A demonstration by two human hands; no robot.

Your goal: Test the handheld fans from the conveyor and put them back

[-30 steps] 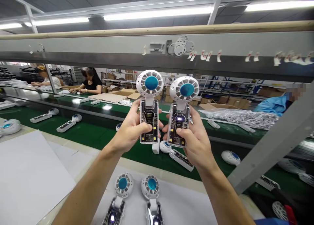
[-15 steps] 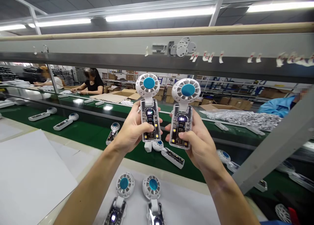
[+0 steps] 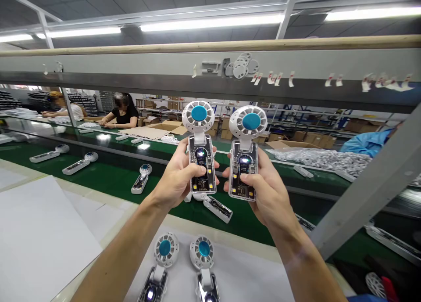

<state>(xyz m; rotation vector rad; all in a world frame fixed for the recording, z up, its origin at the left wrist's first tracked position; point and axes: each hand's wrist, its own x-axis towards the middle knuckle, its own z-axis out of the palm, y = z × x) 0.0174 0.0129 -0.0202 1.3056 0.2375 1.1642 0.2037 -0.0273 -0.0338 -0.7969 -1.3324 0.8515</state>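
My left hand (image 3: 176, 174) is closed around a handheld fan (image 3: 198, 114) with a round white grille, blue centre and clear-fronted body showing a circuit board. Its thumb presses on the front of that body. My right hand (image 3: 266, 179) grips a matching fan (image 3: 248, 121) the same way, thumb on its front. Both fans stand upright side by side, apart, each with a small display lit. Below, on white paper, lie two more such fans, a left one (image 3: 165, 248) and a right one (image 3: 203, 249), also with lights on.
A green conveyor belt (image 3: 108, 179) crosses behind my hands, carrying several fans, among them a small one (image 3: 141, 179). Beyond it lies a heap of white parts in plastic (image 3: 322, 161). A slanted metal post (image 3: 365, 183) stands at right. Co-workers (image 3: 125, 113) sit across the line.
The fans on the belt have shifted leftward. Both hands keep hold of their fans in nearly the same place, and the displays show a different glow.
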